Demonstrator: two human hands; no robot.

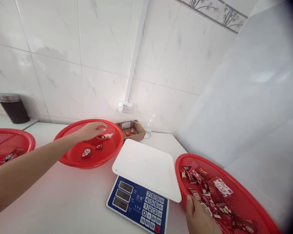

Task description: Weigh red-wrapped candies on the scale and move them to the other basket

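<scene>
My left hand (91, 130) reaches over the middle red basket (75, 159), fingers loosely bent, with a small wrapped packet (106, 136) at the fingertips. Two red packets (87, 152) lie on that basket's floor. My right hand (200, 217) rests in the right red basket (249, 191), among several red and white wrapped packets (222, 188); its fingers are mostly out of view. A blue and white electronic scale (146, 169) with a bare white pan stands between the two baskets.
A third red basket (26, 138) with a packet sits at the far left. A small cardboard box (139, 128) with red packets and a clear bottle (149, 126) stand against the tiled wall. A dark bin (13, 109) is at the back left.
</scene>
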